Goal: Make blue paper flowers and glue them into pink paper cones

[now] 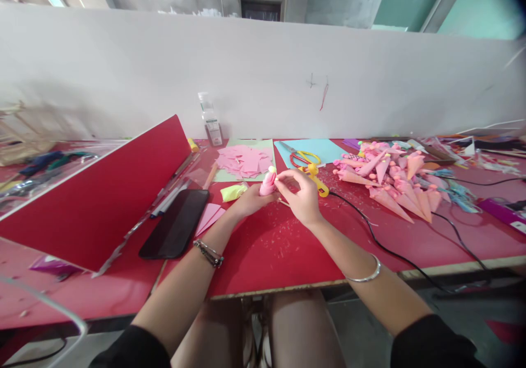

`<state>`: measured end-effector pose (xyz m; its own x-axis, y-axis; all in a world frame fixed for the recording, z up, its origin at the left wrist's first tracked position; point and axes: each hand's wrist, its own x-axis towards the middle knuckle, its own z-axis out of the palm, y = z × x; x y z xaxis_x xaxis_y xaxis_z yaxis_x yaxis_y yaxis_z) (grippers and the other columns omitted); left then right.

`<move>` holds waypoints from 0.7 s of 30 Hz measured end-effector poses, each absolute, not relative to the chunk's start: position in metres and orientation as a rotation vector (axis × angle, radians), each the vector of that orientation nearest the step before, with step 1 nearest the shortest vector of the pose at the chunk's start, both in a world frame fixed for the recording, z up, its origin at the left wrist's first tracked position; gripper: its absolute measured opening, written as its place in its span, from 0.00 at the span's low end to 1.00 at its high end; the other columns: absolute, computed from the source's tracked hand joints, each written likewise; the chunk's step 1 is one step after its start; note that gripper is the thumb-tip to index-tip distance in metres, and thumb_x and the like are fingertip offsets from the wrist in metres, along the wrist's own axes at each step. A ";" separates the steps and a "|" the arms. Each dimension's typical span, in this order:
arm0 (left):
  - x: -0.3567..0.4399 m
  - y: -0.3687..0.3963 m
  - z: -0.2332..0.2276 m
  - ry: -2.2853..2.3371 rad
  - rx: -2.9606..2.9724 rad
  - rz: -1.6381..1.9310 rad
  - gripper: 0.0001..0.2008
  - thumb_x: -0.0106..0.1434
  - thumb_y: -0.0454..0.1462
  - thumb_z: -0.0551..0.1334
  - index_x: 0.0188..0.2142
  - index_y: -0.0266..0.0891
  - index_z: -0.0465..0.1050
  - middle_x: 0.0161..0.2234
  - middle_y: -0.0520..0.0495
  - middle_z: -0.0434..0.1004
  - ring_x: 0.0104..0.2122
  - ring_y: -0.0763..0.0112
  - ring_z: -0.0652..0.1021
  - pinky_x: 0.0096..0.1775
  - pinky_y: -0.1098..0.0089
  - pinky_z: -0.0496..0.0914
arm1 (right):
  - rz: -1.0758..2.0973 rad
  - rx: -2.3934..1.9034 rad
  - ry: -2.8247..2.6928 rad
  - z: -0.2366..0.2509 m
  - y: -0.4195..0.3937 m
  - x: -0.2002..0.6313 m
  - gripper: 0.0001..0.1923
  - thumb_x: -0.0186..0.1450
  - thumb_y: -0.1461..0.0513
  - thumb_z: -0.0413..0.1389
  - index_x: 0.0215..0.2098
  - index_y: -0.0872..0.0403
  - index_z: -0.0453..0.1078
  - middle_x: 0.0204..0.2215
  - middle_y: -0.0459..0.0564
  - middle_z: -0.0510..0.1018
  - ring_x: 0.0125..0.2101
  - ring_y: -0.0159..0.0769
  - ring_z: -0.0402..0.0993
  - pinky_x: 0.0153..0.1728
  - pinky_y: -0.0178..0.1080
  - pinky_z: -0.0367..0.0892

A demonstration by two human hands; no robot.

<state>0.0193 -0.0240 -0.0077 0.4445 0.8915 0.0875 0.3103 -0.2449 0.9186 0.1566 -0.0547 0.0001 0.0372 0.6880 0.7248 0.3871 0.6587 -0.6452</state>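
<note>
The left hand (252,202) closes around the lower part of a small pink piece (268,186), holding it roughly upright above the red table (263,269). Its upper part stands clear of that grip, topped by a pale yellow tip (too small to make out well). The right hand (303,197) comes against the piece's upper right side, thumb and forefinger nearly together; whether they pinch part of it, I cannot tell. A lime-yellow packet (233,192) lies just left of the piece, a yellow glue gun (321,186) just beyond the right hand, and a heap of pink cones (396,184) farther right.
</note>
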 end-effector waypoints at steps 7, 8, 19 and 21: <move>0.019 -0.024 -0.008 1.018 1.761 0.791 0.10 0.51 0.40 0.59 0.31 0.35 0.72 0.29 0.48 0.75 0.32 0.66 0.73 0.37 0.67 0.66 | 0.264 -0.961 -1.611 -0.001 -0.053 0.157 0.04 0.58 0.60 0.53 0.29 0.53 0.69 0.27 0.46 0.69 0.25 0.29 0.65 0.27 0.34 0.64; 0.019 -0.024 -0.008 1.028 1.754 0.799 0.09 0.51 0.39 0.59 0.30 0.35 0.72 0.28 0.49 0.75 0.31 0.66 0.73 0.36 0.67 0.66 | 0.272 -0.959 -1.613 -0.002 -0.053 0.157 0.05 0.59 0.60 0.53 0.30 0.52 0.69 0.28 0.46 0.69 0.26 0.29 0.65 0.27 0.34 0.64; 0.018 -0.025 -0.008 0.934 1.769 0.812 0.11 0.52 0.39 0.60 0.33 0.34 0.72 0.29 0.48 0.74 0.30 0.68 0.72 0.36 0.68 0.65 | 0.306 -0.967 -1.622 -0.005 -0.050 0.157 0.03 0.59 0.63 0.51 0.29 0.53 0.66 0.28 0.46 0.68 0.28 0.30 0.66 0.28 0.33 0.64; 0.018 -0.023 -0.008 0.931 1.777 0.812 0.12 0.52 0.40 0.60 0.34 0.33 0.72 0.30 0.47 0.74 0.31 0.68 0.72 0.36 0.68 0.65 | 0.311 -0.973 -1.627 -0.004 -0.050 0.157 0.03 0.59 0.63 0.51 0.29 0.53 0.65 0.28 0.46 0.68 0.28 0.30 0.66 0.27 0.33 0.64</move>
